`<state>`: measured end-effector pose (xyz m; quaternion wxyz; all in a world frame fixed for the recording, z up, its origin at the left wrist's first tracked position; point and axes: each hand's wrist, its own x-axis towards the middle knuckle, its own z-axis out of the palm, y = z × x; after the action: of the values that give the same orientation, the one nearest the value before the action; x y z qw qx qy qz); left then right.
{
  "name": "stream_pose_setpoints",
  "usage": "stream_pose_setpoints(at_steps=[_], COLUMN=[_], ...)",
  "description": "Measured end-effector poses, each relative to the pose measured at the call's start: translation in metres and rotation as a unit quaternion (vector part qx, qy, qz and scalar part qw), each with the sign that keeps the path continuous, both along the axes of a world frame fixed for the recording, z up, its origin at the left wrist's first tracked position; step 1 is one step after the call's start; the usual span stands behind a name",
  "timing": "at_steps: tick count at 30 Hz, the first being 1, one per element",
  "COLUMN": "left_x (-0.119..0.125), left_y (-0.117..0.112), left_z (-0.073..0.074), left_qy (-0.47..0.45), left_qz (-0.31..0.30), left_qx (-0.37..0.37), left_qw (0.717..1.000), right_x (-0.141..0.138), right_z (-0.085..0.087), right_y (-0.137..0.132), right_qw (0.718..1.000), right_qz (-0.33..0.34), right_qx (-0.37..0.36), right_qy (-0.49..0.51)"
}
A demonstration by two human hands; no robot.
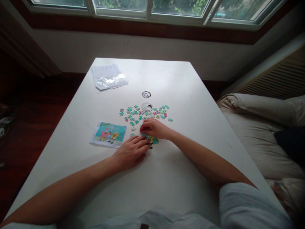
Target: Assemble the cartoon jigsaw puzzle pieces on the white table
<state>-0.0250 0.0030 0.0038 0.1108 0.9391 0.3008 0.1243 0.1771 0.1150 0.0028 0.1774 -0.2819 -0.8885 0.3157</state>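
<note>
So the joined patch (152, 140) of puzzle, yellow and teal, sits about mid-table, a bit nearer the near edge than the far one, and both hands are on it. The left hand (131, 153) lies flat, palm down, fingers straight and together, with the tips touching the patch's left side and nothing gripped. The right hand (154, 128) is curled over the patch's far side with its fingertips pressed down. Honestly can't tell if it's pinching a piece or just pushing.

The loose pieces (143, 114) are scattered just beyond the right hand, mostly teal with some pink. Two round discs (147, 107) sit among and just past them. The cartoon picture (109, 134) lies flat just left of the left hand. A clear bag (109, 77) is near the table's (181, 178) far left corner. A cushion (262, 127) is off the right edge, and a window (152, 6) is beyond the far edge.
</note>
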Motion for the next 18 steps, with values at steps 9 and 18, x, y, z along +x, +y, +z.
stream_pose_setpoints(at_steps=[9,18], left_x=[0.000,-0.001], left_y=[0.001,-0.001], left_z=[-0.002,-0.003], left_qy=[-0.004,-0.001], left_qz=[0.001,0.003], left_qx=[0.000,0.005], left_qw=[1.000,1.000], right_x=[0.001,0.015], right_z=[-0.003,0.000], right_y=[0.002,0.014], right_qw=[0.999,0.998], right_qz=[0.035,0.027], right_qx=[0.029,-0.045], right_qy=[-0.002,0.020])
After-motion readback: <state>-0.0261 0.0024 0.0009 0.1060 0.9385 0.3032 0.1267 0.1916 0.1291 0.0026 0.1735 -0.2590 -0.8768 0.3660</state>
